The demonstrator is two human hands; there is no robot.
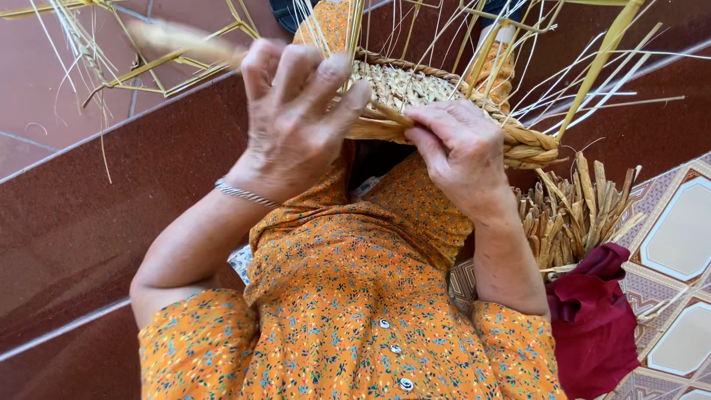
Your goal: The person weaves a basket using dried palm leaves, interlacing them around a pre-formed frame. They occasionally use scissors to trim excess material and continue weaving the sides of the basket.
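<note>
Woven straw basketwork [415,89], pale gold with a thick braided rim, sits on our lap above the orange flowered dress [348,296], its loose uncut stalks [592,67] fanning up and out to the right. Our left hand [296,118], a thin silver bangle [244,194] at the wrist, has its fingers curled over the near edge of the piece, pinching a strand against the weave. Our right hand [459,152] presses on the braided rim just beside it, fingers closed around a single flat stalk that runs between the two hands. Behind the work lie dark red stone steps [89,222]. To the right, near our elbow, a bundle of cut dry stalks [574,215] stands on end, touching a crumpled maroon cloth [592,318] that rests on patterned floor tiles [678,237].
</note>
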